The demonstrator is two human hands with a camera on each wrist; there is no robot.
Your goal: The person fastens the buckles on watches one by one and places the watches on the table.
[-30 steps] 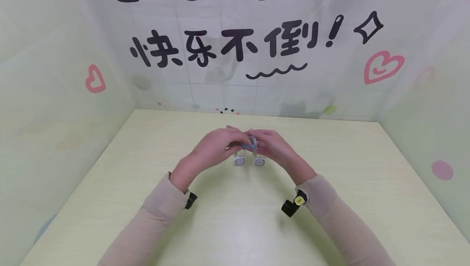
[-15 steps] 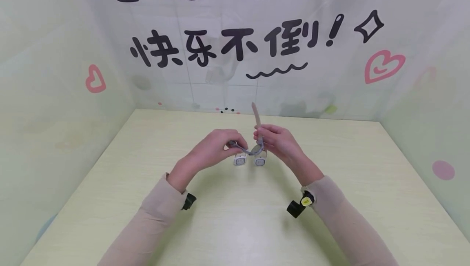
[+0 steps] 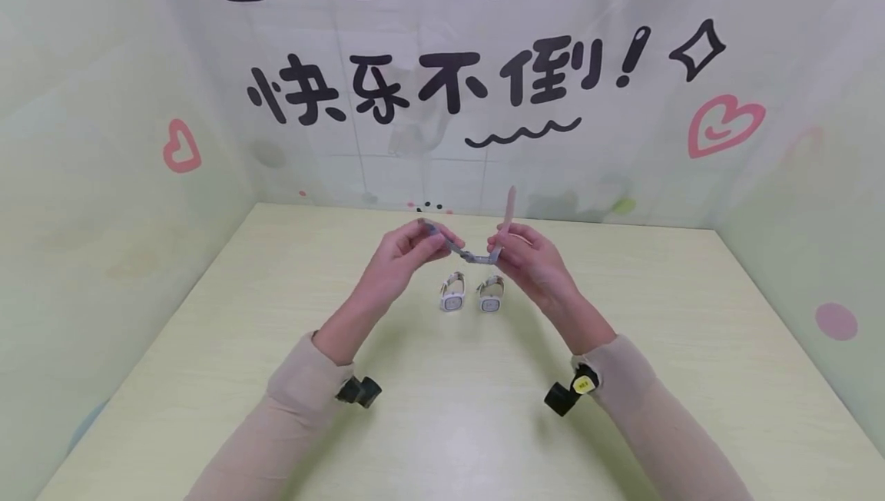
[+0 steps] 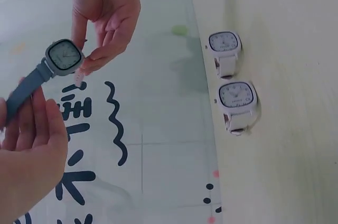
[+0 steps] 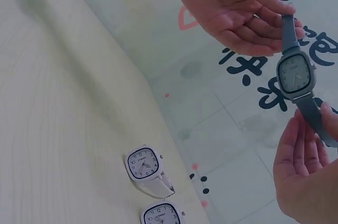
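Note:
A blue-grey wristwatch [image 3: 477, 259] with a squarish face is stretched between both hands above the table. My left hand [image 3: 404, 255] pinches one strap end between thumb and fingers. My right hand [image 3: 535, 263] pinches the other strap, whose free end [image 3: 510, 205] sticks up past the fingers. In the left wrist view the watch face [image 4: 64, 55] shows dial and hands. The right wrist view shows the case [image 5: 294, 75] hanging between the two straps. Below, two white wristwatches, one at left [image 3: 452, 300] and one at right [image 3: 490, 301], stand side by side with straps buckled into loops.
The pale wooden table [image 3: 442, 424] runs back to a printed cloth wall [image 3: 415, 170] with black lettering. Similar cloth walls [image 3: 90, 255] flank it on both sides. A small black camera [image 3: 359, 391] sits at the left wrist and another [image 3: 563, 397] at the right.
The blue-grey watch, at first bunched between the hands, is now drawn out with its straps apart. Both hands have risen and spread, uncovering the white watches behind.

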